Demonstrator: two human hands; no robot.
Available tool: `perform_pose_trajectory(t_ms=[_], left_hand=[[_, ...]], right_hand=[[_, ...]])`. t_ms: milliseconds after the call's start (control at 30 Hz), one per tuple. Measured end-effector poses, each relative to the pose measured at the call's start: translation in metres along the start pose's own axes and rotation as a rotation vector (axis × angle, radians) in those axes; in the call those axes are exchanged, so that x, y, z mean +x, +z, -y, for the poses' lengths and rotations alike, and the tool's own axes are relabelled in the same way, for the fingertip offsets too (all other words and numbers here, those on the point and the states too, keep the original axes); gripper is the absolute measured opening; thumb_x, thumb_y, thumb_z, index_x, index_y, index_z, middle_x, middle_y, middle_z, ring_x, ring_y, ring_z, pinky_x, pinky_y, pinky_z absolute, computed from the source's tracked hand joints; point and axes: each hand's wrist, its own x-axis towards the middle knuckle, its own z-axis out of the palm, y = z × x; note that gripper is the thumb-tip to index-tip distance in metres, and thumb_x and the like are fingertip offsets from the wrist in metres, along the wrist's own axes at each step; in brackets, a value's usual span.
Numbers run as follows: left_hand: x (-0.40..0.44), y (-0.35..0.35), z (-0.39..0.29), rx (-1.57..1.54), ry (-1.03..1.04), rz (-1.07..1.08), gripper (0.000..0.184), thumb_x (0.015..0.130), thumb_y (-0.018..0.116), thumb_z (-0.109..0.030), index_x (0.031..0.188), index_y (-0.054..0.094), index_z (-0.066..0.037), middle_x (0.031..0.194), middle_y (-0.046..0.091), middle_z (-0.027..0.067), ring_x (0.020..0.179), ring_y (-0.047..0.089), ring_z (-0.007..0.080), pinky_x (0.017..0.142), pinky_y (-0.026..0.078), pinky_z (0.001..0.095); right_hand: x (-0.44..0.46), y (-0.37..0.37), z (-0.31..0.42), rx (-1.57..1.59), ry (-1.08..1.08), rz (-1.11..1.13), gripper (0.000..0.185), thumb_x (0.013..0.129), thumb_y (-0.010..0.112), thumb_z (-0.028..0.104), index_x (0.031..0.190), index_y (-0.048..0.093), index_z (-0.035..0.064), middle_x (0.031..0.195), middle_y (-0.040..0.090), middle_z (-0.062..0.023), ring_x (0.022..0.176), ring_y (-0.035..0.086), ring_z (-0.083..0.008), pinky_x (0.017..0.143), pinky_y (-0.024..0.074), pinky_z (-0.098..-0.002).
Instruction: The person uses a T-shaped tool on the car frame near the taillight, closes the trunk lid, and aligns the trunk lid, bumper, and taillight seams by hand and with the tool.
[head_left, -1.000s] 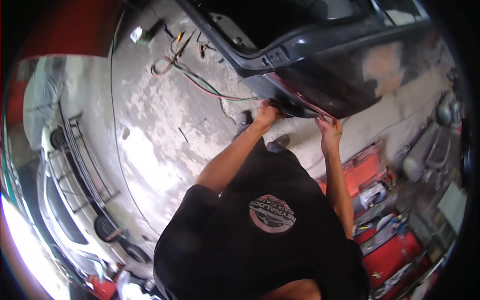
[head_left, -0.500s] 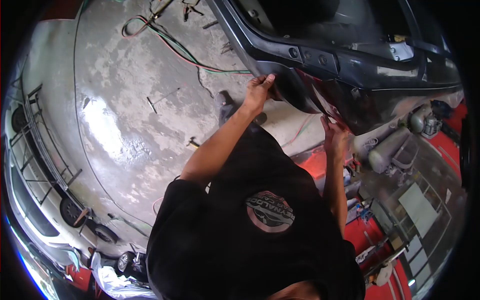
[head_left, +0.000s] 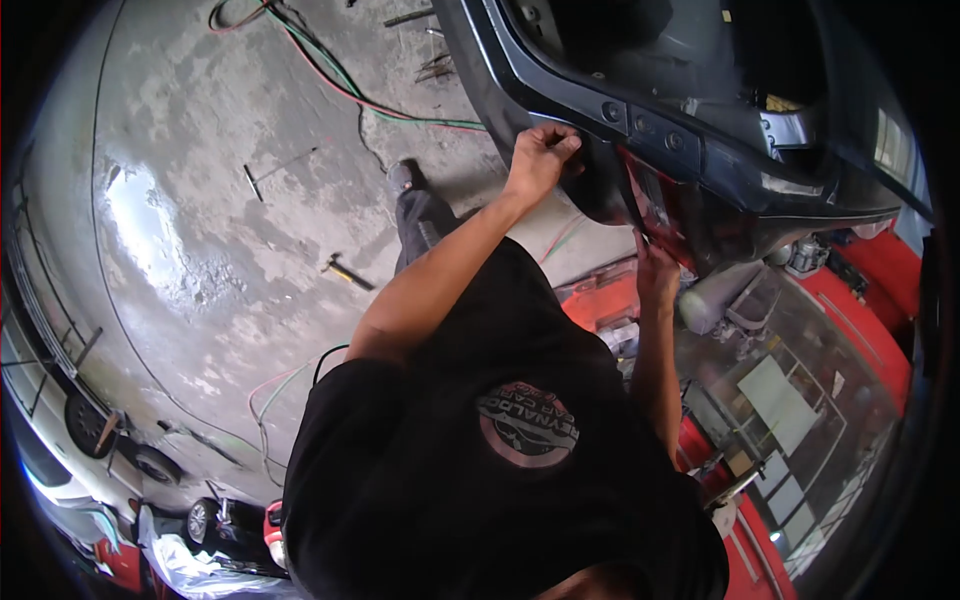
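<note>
Curling thumb toward fingers, the left hand (head_left: 542, 165) meets the edge of a dark, curved car body panel (head_left: 601, 188); whether it grips, I cannot tell. The right hand (head_left: 657, 270) reaches fingertips to the lower end of a glossy red, lamp-like piece (head_left: 664, 197) on that car, its hold unclear. The view has swung, yet both hands remain at this corner, so work stays there. Leftward, red and green hoses (head_left: 350, 92) cross open grey concrete floor (head_left: 220, 230) beyond the panel's edge.

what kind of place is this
Most likely a car repair or body shop: a dark car body stands close by the worker, red and green hoses trail over the bare, worn floor, and a hammer lies there too.
</note>
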Motion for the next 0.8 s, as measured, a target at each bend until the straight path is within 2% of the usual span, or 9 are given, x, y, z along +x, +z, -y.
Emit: perform_pose_trajectory(t_ms=[33, 133, 233, 333, 433, 533, 667, 800], left_hand=[[0.003, 0.003, -0.002, -0.028, 0.011, -0.052, 0.011, 0.094, 0.065, -0.006, 0.093, 0.064, 0.005, 0.08, 0.065, 0.0055, 0.064, 0.064, 0.0137, 0.059, 0.056, 0.0271], [0.012, -0.001, 0.004, -0.032, 0.082, -0.02, 0.01, 0.094, 0.065, -0.006, 0.093, 0.064, 0.004, 0.077, 0.064, 0.0042, 0.064, 0.064, 0.013, 0.058, 0.054, 0.0272], [0.01, 0.002, 0.017, -0.074, 0.048, -0.049, 0.009, 0.094, 0.063, -0.005, 0.093, 0.063, 0.004, 0.076, 0.065, 0.0048, 0.064, 0.065, 0.013, 0.058, 0.053, 0.027], [0.012, 0.004, 0.033, -0.112, 0.031, -0.034, 0.007, 0.094, 0.063, -0.003, 0.094, 0.062, 0.004, 0.076, 0.064, 0.0051, 0.064, 0.064, 0.0125, 0.057, 0.053, 0.0262], [0.006, 0.007, 0.041, -0.143, -0.01, -0.02, 0.005, 0.093, 0.064, -0.001, 0.093, 0.063, 0.004, 0.076, 0.064, 0.0045, 0.063, 0.064, 0.0123, 0.057, 0.053, 0.0269], [0.008, 0.008, 0.057, -0.184, 0.034, -0.051, 0.004, 0.092, 0.063, 0.001, 0.091, 0.063, 0.005, 0.075, 0.063, 0.0039, 0.064, 0.062, 0.0118, 0.059, 0.051, 0.0272], [0.014, 0.018, 0.052, -0.158, 0.147, -0.096, 0.003, 0.09, 0.064, 0.003, 0.089, 0.062, 0.005, 0.072, 0.062, 0.0033, 0.066, 0.059, 0.0112, 0.062, 0.049, 0.0278], [0.016, 0.018, 0.05, -0.12, 0.124, -0.09, 0.005, 0.089, 0.066, 0.001, 0.088, 0.061, 0.004, 0.072, 0.061, 0.0041, 0.067, 0.056, 0.0119, 0.064, 0.048, 0.0287]], right_hand=[[0.002, -0.004, 0.0, -0.005, 0.005, 0.01, 0.051, 0.08, 0.047, -0.01, 0.13, 0.053, 0.0026, 0.128, 0.058, -0.0146, 0.127, 0.052, -0.0293, 0.115, 0.0354, -0.0546], [0.004, -0.004, 0.003, 0.035, 0.058, 0.01, 0.051, 0.08, 0.047, -0.01, 0.13, 0.053, 0.002, 0.127, 0.059, -0.0146, 0.128, 0.052, -0.0296, 0.115, 0.0351, -0.0546], [0.002, 0.001, 0.003, -0.026, 0.015, 0.006, 0.053, 0.08, 0.048, -0.01, 0.131, 0.053, 0.0013, 0.129, 0.059, -0.0147, 0.13, 0.05, -0.0309, 0.116, 0.0342, -0.0553], [0.007, -0.002, 0.003, -0.068, 0.083, -0.058, 0.053, 0.08, 0.049, -0.01, 0.132, 0.053, 0.0013, 0.133, 0.058, -0.0157, 0.134, 0.048, -0.0322, 0.117, 0.0333, -0.0564], [0.005, 0.001, 0.009, -0.063, 0.112, -0.031, 0.058, 0.078, 0.048, -0.013, 0.134, 0.051, -0.0003, 0.14, 0.053, -0.0183, 0.131, 0.051, -0.0331, 0.118, 0.0309, -0.0612], [0.002, 0.019, 0.012, -0.154, 0.082, 0.027, 0.06, 0.078, 0.049, -0.012, 0.137, 0.05, 0.0006, 0.141, 0.054, -0.0157, 0.131, 0.051, -0.0319, 0.118, 0.0295, -0.0613], [0.003, 0.01, 0.015, -0.118, 0.13, -0.038, 0.064, 0.077, 0.049, -0.013, 0.139, 0.047, 0.001, 0.141, 0.054, -0.0141, 0.131, 0.052, -0.0317, 0.119, 0.028, -0.0599], [0.006, 0.011, 0.014, -0.14, 0.157, -0.069, 0.067, 0.076, 0.049, -0.013, 0.142, 0.045, 0.0017, 0.142, 0.053, -0.0143, 0.13, 0.052, -0.0323, 0.12, 0.0285, -0.0579]])
